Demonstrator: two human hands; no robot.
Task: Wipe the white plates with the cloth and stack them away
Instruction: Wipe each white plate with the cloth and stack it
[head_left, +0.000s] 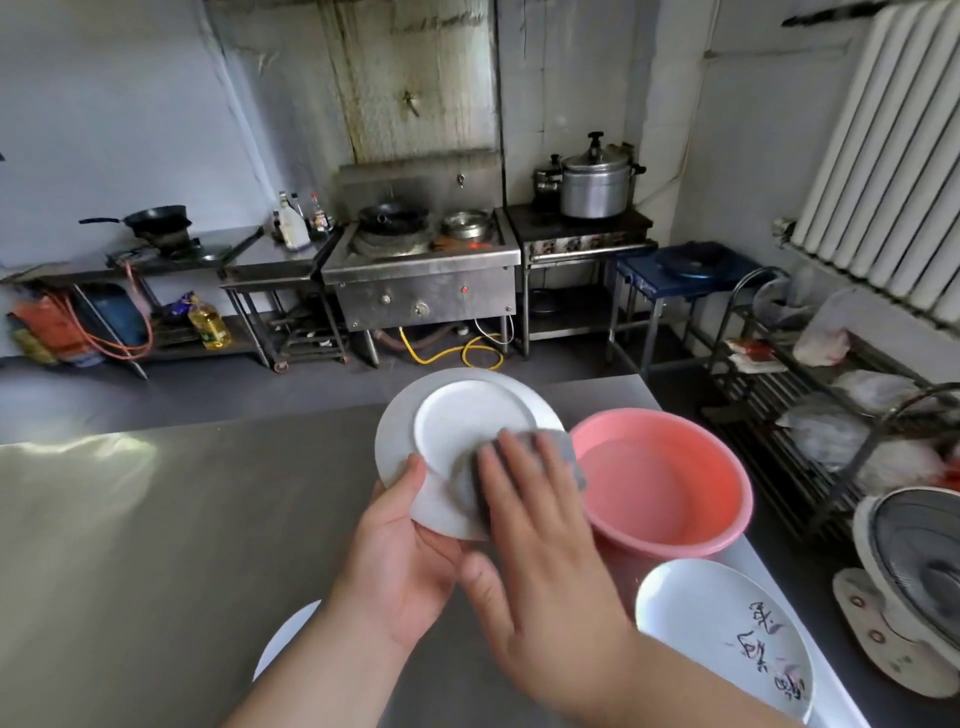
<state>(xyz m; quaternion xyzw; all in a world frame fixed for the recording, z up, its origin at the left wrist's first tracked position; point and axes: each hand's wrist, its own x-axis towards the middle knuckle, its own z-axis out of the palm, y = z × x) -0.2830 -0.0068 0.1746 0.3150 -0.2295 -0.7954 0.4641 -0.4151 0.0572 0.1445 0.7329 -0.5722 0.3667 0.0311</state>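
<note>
steel counter, cloth on plate (tilted)

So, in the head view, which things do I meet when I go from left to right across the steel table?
Half-hidden white plate → held white plate → pink basin.

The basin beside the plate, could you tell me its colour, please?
Pink basin, clearest in the head view.

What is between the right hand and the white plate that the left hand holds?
A grey cloth. In the head view, the right hand presses it flat against the white plate, which the left hand grips by its lower rim.
</note>
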